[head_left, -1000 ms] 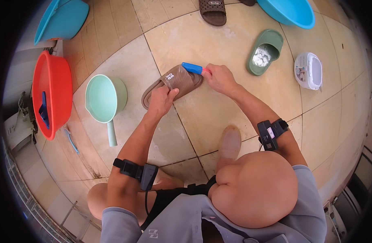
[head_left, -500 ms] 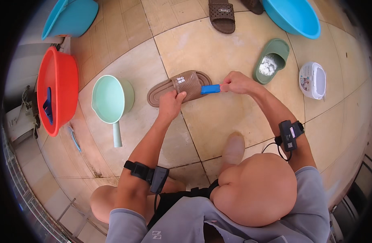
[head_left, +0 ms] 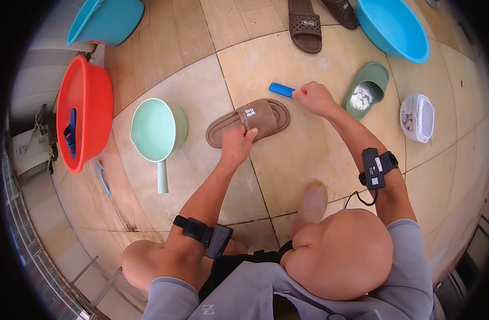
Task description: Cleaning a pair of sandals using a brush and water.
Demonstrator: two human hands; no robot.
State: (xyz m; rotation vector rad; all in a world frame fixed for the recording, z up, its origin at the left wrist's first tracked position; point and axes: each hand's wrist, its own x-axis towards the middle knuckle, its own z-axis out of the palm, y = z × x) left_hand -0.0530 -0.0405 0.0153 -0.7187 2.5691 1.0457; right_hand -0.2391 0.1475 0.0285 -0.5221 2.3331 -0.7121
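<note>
A brown slide slipper (head_left: pixel 268 120) lies on the tiles with its sole down. My left hand (head_left: pixel 238 143) grips its near edge beside the strap, the thumb up against the strap and the other fingers partly hidden. My right hand (head_left: pixel 314 99) is closed round one end of a flat blue brush (head_left: pixel 281 89), held above and apart from the slipper's far side; its bristles do not show. To the right, the matching-shape green slipper (head_left: pixel 380 80) holds a heap of white powder (head_left: pixel 361 97).
A mint-green dipper (head_left: pixel 155 128) stands left, beside a red basin (head_left: pixel 102 106) holding a dark blue item (head_left: pixel 70 133). A light blue brush-like stick (head_left: pixel 103 179) lies nearby. Behind are a teal bucket (head_left: pixel 116 24), brown slippers (head_left: pixel 305 32) and a blue basin (head_left: pixel 393 32). A white tub (head_left: pixel 416 117) stands right.
The blue brush has come off the brown slipper's strap and moved up and away with my right hand. My left hand keeps its hold on the slipper. The whole view has shifted slightly.
</note>
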